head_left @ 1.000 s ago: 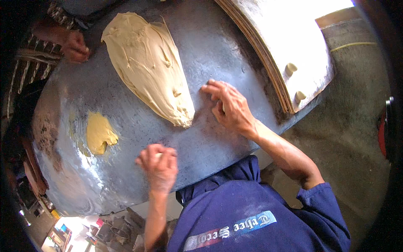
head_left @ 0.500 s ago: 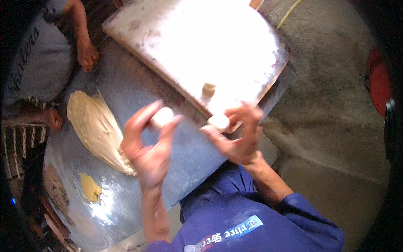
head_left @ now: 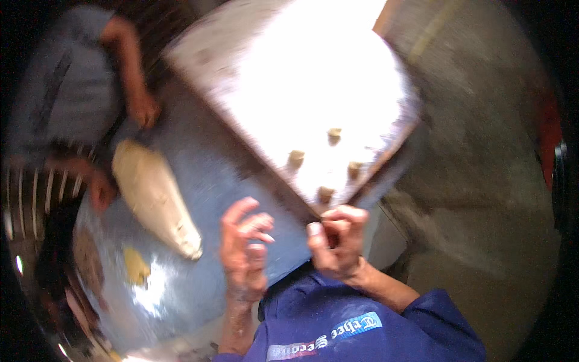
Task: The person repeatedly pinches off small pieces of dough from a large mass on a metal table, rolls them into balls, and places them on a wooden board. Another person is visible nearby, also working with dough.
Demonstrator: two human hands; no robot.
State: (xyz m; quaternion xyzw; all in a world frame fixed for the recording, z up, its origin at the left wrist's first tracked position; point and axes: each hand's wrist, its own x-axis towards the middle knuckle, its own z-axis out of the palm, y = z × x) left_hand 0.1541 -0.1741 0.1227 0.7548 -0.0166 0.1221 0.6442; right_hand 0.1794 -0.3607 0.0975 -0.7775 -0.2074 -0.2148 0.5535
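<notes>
Dough is the matter in hand: four small pale lumps of dough point(head_left: 326, 163) sit well apart from one another near the lower corner of a large flat wooden board point(head_left: 241, 72), whose floured top glares white under strong light. The board overlaps a round, shiny metal table point(head_left: 211, 175). On that table, off to the person's left, lies a long pale slab of soft dough point(head_left: 154, 199), and nearer the rim a small yellowish scrap point(head_left: 136, 265).

Both of the person's own hands are raised above the table edge just below the board's corner. The left hand point(head_left: 244, 250) is loosely spread, fingers curled and apart, with nothing visible in it. The right hand point(head_left: 336, 241) is clenched with its fingers bunched toward the thumb; whether a bit of dough is pinched inside I cannot tell, since the picture is blurred by motion.

Across the table a second person in a grey shirt has one hand point(head_left: 145, 108) resting near the table's far edge and another hand point(head_left: 101, 190) touching the end of the long slab.

As a judgement, the step looks like portioning: small pieces shaped between the hands and set out in a spaced row on the board. Another piece would call for a reach left to the slab, a pinch off its near tip, and a free floured spot beside the lumps.
</notes>
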